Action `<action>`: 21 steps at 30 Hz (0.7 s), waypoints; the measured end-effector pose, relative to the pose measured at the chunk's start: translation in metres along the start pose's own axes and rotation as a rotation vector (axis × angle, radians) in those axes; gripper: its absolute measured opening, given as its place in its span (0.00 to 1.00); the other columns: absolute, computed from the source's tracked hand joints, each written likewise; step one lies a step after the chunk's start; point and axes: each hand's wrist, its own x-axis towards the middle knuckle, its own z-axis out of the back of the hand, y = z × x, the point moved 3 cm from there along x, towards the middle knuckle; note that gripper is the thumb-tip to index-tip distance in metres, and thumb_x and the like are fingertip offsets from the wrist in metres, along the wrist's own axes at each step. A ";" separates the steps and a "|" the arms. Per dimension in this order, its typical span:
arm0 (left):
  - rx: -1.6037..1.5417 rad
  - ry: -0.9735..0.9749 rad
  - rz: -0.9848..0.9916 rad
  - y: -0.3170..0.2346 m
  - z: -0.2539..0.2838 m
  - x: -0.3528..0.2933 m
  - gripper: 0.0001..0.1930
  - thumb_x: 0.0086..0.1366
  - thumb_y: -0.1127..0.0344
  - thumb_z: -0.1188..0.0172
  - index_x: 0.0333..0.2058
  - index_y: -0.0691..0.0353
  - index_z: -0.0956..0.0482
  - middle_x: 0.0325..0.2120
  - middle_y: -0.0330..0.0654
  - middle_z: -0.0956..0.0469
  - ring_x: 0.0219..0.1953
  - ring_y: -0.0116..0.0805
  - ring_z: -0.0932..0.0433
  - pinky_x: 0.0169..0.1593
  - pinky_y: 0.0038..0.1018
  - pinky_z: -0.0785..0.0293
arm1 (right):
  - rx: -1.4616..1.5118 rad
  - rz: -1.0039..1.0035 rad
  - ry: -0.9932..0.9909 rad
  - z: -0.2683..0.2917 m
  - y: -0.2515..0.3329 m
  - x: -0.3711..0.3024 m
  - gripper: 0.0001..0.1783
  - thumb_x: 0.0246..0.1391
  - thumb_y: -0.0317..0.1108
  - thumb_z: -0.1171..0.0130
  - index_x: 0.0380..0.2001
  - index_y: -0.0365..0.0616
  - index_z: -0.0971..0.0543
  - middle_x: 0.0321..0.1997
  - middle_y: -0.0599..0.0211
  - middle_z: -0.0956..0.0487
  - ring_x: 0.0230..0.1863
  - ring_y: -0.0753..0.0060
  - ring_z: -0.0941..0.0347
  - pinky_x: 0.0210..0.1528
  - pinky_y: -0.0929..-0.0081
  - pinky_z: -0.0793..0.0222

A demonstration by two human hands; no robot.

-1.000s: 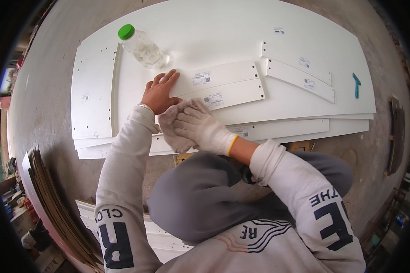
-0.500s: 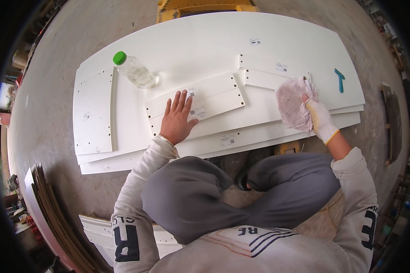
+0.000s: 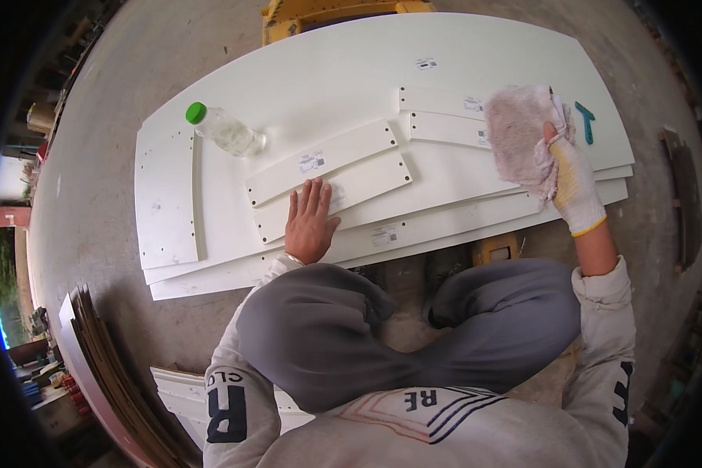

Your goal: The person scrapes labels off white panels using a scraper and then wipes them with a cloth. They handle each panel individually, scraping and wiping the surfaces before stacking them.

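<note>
My bare left hand (image 3: 312,222) lies flat with its fingers stretched out on the nearer of two narrow white boards with drilled holes. That nearer board (image 3: 370,181) sits beside the farther board (image 3: 359,146), which bears a paper label. My right hand (image 3: 576,183), in a white and yellow work glove, grips a pale pink cloth (image 3: 519,136). The cloth is at the right end of two short white boards (image 3: 444,129) and hides part of that area. Beneath everything is a stack of large white panels (image 3: 327,74).
A clear plastic bottle with a green cap (image 3: 230,132) lies at the left, near a holed white panel (image 3: 168,203). A teal T-shaped tool (image 3: 584,123) rests at the right. Yellow supports (image 3: 320,15) show under the stack. Brown and white boards (image 3: 105,366) stand at lower left.
My left hand has drawn back toward me, off the farther board and onto the nearer one. My right hand has carried the cloth right and away, uncovering more of the short boards.
</note>
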 end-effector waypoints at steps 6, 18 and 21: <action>-0.135 0.018 -0.025 -0.001 0.006 0.005 0.44 0.55 0.61 0.24 0.68 0.66 0.35 0.63 0.54 0.32 0.64 0.57 0.34 0.70 0.50 0.39 | 0.002 0.024 -0.161 0.018 0.000 0.002 0.29 0.72 0.38 0.42 0.71 0.45 0.32 0.56 0.76 0.22 0.50 0.81 0.25 0.54 0.75 0.25; -0.118 0.038 -0.011 0.056 0.029 0.092 0.47 0.53 0.68 0.25 0.70 0.64 0.39 0.62 0.53 0.32 0.65 0.55 0.34 0.68 0.47 0.36 | 0.004 0.036 -0.173 0.028 -0.006 0.015 0.30 0.71 0.37 0.40 0.73 0.48 0.33 0.55 0.76 0.22 0.52 0.80 0.25 0.57 0.73 0.26; -0.077 0.141 0.048 0.061 0.018 0.101 0.47 0.53 0.62 0.25 0.70 0.61 0.38 0.60 0.51 0.29 0.66 0.53 0.33 0.69 0.46 0.36 | -0.007 0.058 -0.131 0.023 -0.005 0.017 0.31 0.72 0.33 0.44 0.74 0.49 0.36 0.64 0.73 0.26 0.60 0.79 0.28 0.62 0.74 0.29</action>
